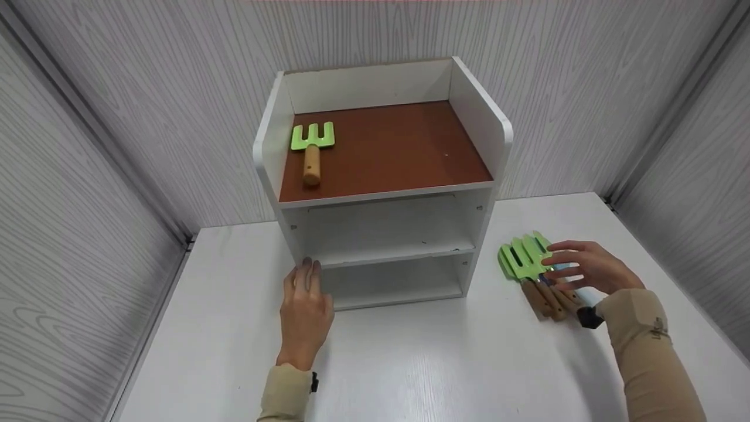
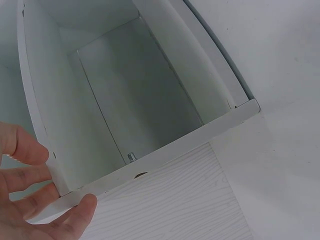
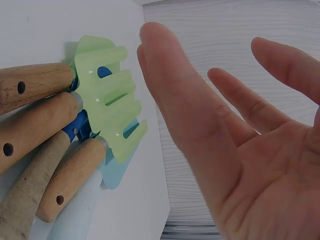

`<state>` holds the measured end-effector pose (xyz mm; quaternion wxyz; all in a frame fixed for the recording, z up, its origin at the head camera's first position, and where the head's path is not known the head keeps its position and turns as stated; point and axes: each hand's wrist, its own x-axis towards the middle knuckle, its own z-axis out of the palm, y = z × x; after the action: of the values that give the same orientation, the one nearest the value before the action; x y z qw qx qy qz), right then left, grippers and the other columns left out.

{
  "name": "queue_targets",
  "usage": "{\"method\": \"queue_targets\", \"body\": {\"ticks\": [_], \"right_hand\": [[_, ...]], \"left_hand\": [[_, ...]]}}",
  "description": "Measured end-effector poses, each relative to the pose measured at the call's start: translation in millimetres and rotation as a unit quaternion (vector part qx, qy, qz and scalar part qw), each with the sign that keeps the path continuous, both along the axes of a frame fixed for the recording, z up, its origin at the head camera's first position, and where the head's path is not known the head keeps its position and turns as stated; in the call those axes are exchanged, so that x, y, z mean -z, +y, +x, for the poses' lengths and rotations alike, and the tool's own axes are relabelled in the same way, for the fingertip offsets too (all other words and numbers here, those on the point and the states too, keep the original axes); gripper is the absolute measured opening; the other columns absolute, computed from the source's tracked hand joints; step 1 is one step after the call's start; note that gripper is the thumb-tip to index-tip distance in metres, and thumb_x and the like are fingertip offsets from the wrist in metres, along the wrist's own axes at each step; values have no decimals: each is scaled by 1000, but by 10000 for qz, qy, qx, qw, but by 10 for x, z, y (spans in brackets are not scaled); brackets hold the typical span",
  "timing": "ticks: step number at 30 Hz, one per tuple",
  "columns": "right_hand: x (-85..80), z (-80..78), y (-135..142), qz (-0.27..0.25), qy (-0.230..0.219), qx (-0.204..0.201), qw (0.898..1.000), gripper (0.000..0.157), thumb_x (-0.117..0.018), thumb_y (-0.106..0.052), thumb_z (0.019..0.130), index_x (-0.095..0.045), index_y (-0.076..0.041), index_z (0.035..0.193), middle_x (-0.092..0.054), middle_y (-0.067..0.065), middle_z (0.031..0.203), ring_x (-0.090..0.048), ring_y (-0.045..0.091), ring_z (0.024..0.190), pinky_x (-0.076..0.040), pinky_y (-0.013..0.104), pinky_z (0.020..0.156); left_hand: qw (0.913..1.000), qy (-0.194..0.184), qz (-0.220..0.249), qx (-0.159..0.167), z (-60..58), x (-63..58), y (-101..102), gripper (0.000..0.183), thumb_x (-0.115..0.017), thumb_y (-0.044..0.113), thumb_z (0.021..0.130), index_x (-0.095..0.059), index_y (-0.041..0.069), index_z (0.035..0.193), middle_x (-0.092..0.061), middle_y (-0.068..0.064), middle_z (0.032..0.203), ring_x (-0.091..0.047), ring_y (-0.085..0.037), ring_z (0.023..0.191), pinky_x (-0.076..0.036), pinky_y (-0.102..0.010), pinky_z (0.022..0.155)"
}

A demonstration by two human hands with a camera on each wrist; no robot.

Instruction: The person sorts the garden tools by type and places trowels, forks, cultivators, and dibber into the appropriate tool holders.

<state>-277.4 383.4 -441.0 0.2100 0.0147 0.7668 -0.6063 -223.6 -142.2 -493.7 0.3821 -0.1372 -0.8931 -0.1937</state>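
My left hand point(image 1: 304, 319) touches the left front edge of a small white shelf unit point(image 1: 381, 258). Its fingertips point(image 2: 87, 202) rest around the joint of side panel and shelf board in the left wrist view. Over on the right, my right hand point(image 1: 595, 266) hovers with spread fingers beside a pile of garden hand forks point(image 1: 524, 255), holding nothing. These have green heads and wooden handles point(image 3: 75, 172); blue parts point(image 3: 117, 172) show beneath the green ones. Another green hand fork point(image 1: 312, 149) lies on the brown top of the unit, at its left side.
Raised white side walls point(image 1: 483, 111) and a back wall border the brown top. Two compartments lie below it, split by a shelf board point(image 1: 398, 256). The unit stands on a white table point(image 1: 404, 363), with wood-patterned panels point(image 1: 586, 88) behind and at both sides.
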Motion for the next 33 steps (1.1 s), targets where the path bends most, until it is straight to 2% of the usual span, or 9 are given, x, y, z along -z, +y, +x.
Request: {"method": "queue_targets", "body": {"ticks": [5,14,19,26,33], "right_hand": [[60,4,46,-24,-54,-100,9999,40,-55,-17,105,-47,-1,140,-70,1,111,-70,26,102,-59,43,84],[171,13,129,59,-313,-3,9995,38,-55,-17,105,-48,0,139,-70,3,111,-68,27,100,-58,43,85],[207,23,150,177,-403,37,9990,44,-60,-18,103,-47,2,140,-70,6,112,-69,27,100,-58,42,85],[243,54,142,387,-480,24,9981,58,-60,-18,102,-37,10,147,-67,13,115,-67,29,101,-58,43,85],[311,57,130,442,-589,87,9972,58,-62,-20,102,-38,9,147,-64,13,116,-67,28,98,-58,44,85]], "left_hand": [[10000,2,-6,-1,6,0,-6,47,-63,-7,84,-57,-17,129,-55,-31,133,-54,-50,116,-58,-50,82],[9998,77,-132,-88,7,-11,4,49,-64,-8,81,-58,-17,129,-56,-32,131,-55,-50,112,-58,-49,80],[9999,64,-124,-78,6,-10,11,49,-65,-8,81,-58,-17,129,-56,-32,132,-55,-50,113,-58,-49,82],[9998,-1,-152,-86,10,-10,10,49,-66,-6,82,-57,-17,130,-56,-32,133,-55,-50,114,-57,-50,85],[9999,50,-143,-77,11,-5,9,50,-67,-7,81,-57,-16,130,-56,-32,132,-55,-50,115,-58,-50,83]]}}
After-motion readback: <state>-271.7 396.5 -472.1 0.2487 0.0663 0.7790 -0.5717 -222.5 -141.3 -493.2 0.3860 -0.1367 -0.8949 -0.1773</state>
